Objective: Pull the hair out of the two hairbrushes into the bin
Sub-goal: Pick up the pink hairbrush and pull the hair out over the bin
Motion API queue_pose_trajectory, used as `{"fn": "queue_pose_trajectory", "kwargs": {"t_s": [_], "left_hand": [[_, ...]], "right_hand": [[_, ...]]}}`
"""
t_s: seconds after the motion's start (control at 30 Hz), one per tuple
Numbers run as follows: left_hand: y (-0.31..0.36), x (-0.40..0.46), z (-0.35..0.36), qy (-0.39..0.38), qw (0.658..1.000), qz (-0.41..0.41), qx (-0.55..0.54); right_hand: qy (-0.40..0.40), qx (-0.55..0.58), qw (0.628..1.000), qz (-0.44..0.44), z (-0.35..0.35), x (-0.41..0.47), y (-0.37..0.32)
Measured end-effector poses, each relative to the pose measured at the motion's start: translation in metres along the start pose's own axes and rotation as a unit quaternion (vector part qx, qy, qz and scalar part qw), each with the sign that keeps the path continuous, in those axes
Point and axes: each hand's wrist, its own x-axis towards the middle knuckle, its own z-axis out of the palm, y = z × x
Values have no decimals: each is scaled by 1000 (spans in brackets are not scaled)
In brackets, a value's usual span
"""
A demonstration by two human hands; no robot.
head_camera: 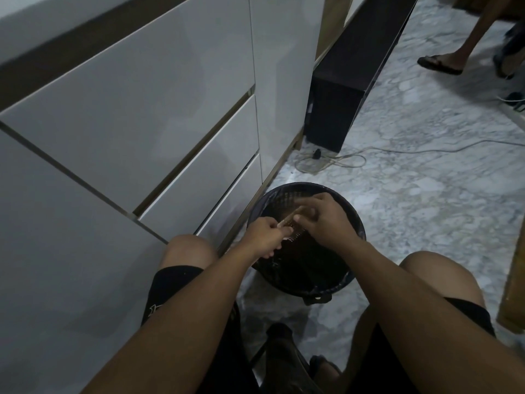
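A round black bin (287, 191) with a dark liner stands on the marble floor between my knees. Over its opening, my left hand (264, 237) is closed around a hairbrush (292, 223) with a light-coloured edge and dark bristles. My right hand (326, 220) rests on the brush's bristle side, fingers pinched at the bristles; the hair itself is too small to make out. Only one brush is visible, and most of it is hidden by my hands.
White cabinet drawers (142, 137) rise close on the left. A dark low unit (335, 109) and loose white cables (335, 160) lie beyond the bin. Another person's leg in a sandal (443, 64) stands at the far right. A wooden edge (514, 280) borders the right.
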Motion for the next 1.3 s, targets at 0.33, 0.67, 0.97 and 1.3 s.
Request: {"fn": "queue_pose_trajectory", "kwargs": {"t_s": [0.33,0.67,0.97,1.3], "left_hand": [[-2,1,-2,37,997,-37,-50],[2,-4,0,21,992,-31,-124],[0,-2,-8,61,998,-9,-5],[-1,-2,-11,96,995,-2,-8]], "right_hand": [[115,78,984,116,-16,6,-6],[15,8,1000,4,-7,2,-4],[44,31,998,23,-11,2,-8],[72,123,985,94,-14,3,-10]]}}
